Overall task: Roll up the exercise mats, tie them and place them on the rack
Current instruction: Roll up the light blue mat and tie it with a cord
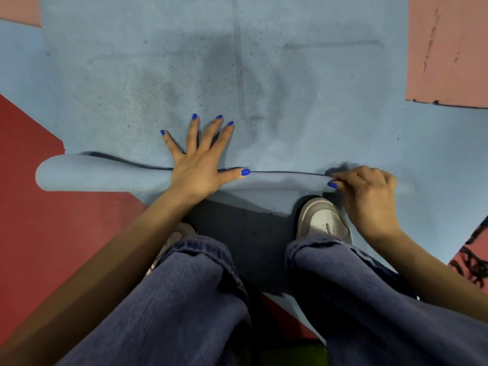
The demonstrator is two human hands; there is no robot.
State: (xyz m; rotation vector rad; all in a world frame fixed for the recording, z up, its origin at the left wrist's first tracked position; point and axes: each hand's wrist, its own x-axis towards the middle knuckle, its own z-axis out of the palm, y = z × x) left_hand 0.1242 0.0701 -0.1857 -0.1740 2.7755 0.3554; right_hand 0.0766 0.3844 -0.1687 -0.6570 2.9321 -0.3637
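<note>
Lying across the upper and middle part of the frame, the blue exercise mat (264, 75) has its near end turned over into a low roll (105, 175) that runs from the left edge of the frame's middle to the right. Left hand (200, 165) is spread flat, fingers straight and apart, palm on the roll just left of centre with the fingertips reaching onto the flat mat beyond it. Right hand (367, 191), at centre right, has its fingers curled and pinches the turned edge of the mat. Both hands are well apart along the roll. A white sneaker (323, 220) stands just below the roll, beside the right hand, and blue jeans (200, 299) fill the lower frame. Red floor (39, 207) shows at the left, and a pink mat (446, 48) lies in the upper right corner.
</note>
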